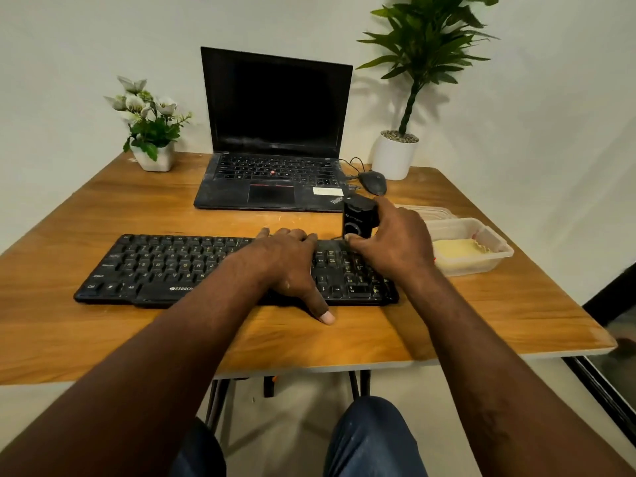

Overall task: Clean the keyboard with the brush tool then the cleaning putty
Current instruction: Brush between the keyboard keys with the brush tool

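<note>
Table (103,208): one, wood top, carries everything. Laptop (275,139): one, open, screen dark, at the back. Keyboard (172,266): one, black, near the front edge, the thing being cleaned. Plants: two, a tall one in a white pot (394,154) back right, a small flowering one (151,125) back left. Tub (471,249): one, clear plastic, just right of the keyboard, pale yellow cleaning putty (461,251) inside, untouched; its lid seems to lie behind it. Mouse (373,182): one, beside the laptop.

Hands: two. Left hand (285,266) lies flat on the keyboard's right-centre, fingers spread, grasping nothing, just pinning the board. Right hand (395,242) has its grip closed round the black brush tool (358,218), held upright over the top of the number-pad end; bristles hidden, can't tell contact.

Step looks like brushing, putty later. Advice: keep the left hand pressing, work along the key rows, sweep debris toward one edge, light pressure.
</note>
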Demonstrator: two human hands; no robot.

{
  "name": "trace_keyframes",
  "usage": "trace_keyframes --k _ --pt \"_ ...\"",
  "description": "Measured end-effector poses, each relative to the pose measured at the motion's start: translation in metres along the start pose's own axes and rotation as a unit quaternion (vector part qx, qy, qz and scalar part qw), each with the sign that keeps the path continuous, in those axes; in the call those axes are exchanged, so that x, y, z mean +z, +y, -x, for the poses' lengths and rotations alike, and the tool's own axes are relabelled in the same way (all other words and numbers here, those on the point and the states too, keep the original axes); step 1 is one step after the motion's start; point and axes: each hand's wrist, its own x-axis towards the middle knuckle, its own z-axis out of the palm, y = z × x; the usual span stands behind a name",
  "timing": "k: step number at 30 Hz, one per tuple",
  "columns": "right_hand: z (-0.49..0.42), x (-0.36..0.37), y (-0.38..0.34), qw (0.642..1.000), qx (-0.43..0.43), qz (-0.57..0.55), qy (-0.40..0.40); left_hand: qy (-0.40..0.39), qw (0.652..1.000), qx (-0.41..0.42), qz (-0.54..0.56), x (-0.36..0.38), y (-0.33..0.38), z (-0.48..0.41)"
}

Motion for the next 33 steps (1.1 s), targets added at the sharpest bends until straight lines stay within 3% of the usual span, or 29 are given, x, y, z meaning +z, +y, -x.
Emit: trace_keyframes --k 4,11,16,22,25,30,33 --pt "0.003 -0.008 0.012 0.993 -0.001 -0.105 -0.049 -0.018 1.0 0.003 -0.019 -0.006 0.003 0.0" --pt "-0.005 0.005 0.009 0.998 -0.052 -0.009 -0.019 -0.034 0.999 -0.008 0.013 -0.019 0.015 -0.008" --pt "-0.017 0.001 -0.008 0.976 -0.154 0.115 -0.104 -0.023 0.998 0.008 0.058 -0.013 0.007 -0.01" --pt "0.007 -0.035 -0.006 0.949 -0.197 0.071 -0.237 0.003 0.997 0.026 0.066 -0.005 0.003 -0.011" --pt "0.024 -0.054 0.003 0.938 -0.178 0.01 -0.298 0.0 0.999 0.018 0.049 -0.005 0.004 -0.011" --pt "0.036 -0.055 0.019 0.97 -0.131 -0.056 -0.195 -0.001 0.999 0.006 0.037 -0.005 0.008 -0.006" --pt "0.045 -0.051 0.022 0.961 -0.108 -0.105 -0.23 -0.005 0.999 0.004 0.045 -0.005 0.007 -0.005"
